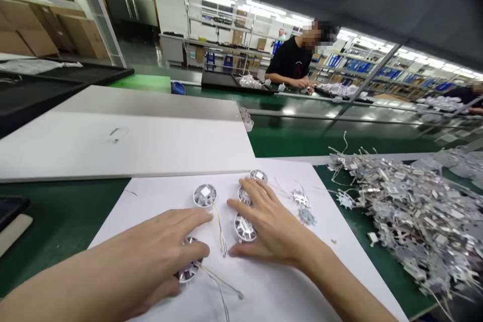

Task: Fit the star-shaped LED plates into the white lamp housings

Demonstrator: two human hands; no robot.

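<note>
My left hand point(162, 246) has its fingers curled round a round white lamp-like housing point(187, 274), its wires trailing over the white sheet point(279, 287). Above its fingertips lies another round housing point(205, 195) with a pale square in its middle and thin wires. With fingers spread, my right hand point(271, 226) bridges a silvery-spoked housing point(245, 227), thumb below and index finger above. Its other fingers reach over a partly hidden housing point(243, 195), with one more housing point(258, 175) just beyond. Loose star-shaped metal pieces point(304, 206) with wires lie to its right.
A big heap of wired metal pieces point(407, 211) covers the right of the green bench. A white board point(169, 136) lies behind the sheet; black trays point(56, 80) stand at the left. Across the line, a person point(292, 63) in black works with both hands.
</note>
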